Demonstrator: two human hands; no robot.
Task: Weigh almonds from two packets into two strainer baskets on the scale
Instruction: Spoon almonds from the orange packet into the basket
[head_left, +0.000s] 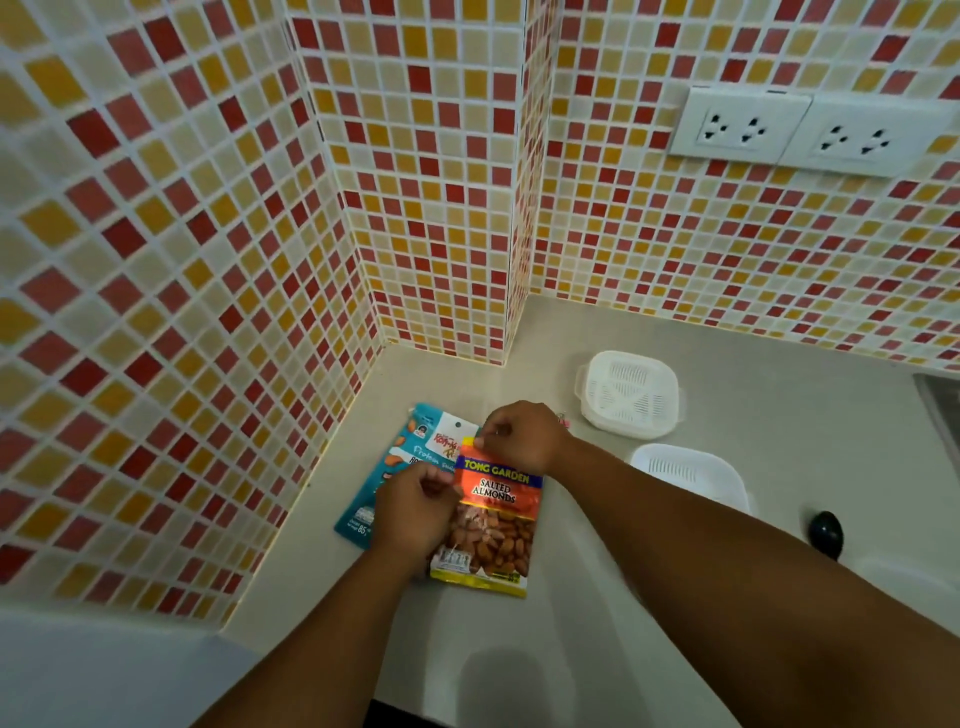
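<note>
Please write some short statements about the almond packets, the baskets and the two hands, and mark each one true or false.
1. Both hands, left hand and right hand, grip the Tong Garden packet. True.
2. The orange packet lies partly over the blue packet. True.
3. Almonds already fill the strainer basket. False: it shows only white plastic.
4. The second basket is by the left wall. False: it is right of the packets.
5. Two white wall sockets are above the counter. True.
</note>
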